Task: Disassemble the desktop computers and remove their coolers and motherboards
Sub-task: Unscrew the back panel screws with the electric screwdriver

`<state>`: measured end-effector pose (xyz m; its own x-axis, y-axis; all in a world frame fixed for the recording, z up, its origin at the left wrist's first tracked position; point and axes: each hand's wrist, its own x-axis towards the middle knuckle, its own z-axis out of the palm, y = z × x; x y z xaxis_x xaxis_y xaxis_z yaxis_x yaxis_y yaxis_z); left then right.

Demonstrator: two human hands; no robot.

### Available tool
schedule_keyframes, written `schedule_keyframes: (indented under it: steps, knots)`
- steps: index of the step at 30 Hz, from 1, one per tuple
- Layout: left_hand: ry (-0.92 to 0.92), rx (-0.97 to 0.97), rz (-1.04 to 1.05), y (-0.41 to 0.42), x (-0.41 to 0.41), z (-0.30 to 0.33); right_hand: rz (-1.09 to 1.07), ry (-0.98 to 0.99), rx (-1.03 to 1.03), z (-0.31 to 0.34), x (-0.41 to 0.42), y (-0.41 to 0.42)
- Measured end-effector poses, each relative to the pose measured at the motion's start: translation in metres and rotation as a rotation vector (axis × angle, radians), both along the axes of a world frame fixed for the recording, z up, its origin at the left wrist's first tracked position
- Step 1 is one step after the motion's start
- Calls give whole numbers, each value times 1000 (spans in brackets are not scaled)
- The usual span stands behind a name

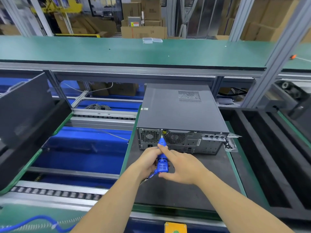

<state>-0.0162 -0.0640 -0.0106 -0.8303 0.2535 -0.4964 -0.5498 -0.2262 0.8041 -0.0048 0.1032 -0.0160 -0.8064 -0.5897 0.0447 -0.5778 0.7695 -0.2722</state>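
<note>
In the head view, a grey metal desktop computer case (181,113) lies flat on a dark anti-static mat with green edging (176,187), its rear panel with two round fan grilles and a row of expansion slots facing the person. The case's top cover is in place.

In front of that rear panel, the person's left hand (149,163) wraps its curled fingers around the lower body of a blue plastic electric screwdriver (161,158), grasping it from the left side. The screwdriver points up and away from the person, and its thin metal bit meets the upper edge of the rear panel between the two fan grilles; whether the bit is seated in a screw is hard to tell at this size. The right hand (182,167) lies against the right side of the same tool, its index finger stretched along the barrel and its thumb tucked under the vented base, so it pinches the screwdriver lightly. A coiled cord runs down from the tool's base.

Just right of the case's rear corner, a small clear plastic tray (230,146) holds dark screws. Left of the case, a dark panel (25,118) leans tilted over blue conveyor rails. Behind the case runs a green shelf (117,51).
</note>
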Motion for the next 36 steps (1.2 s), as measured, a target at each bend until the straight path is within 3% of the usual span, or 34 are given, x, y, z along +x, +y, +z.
schedule_keyframes:
  steps: [36]
  knots:
    - [58,23,16,-2,-5,-4,-32,-18,-22,10,-4,-5]
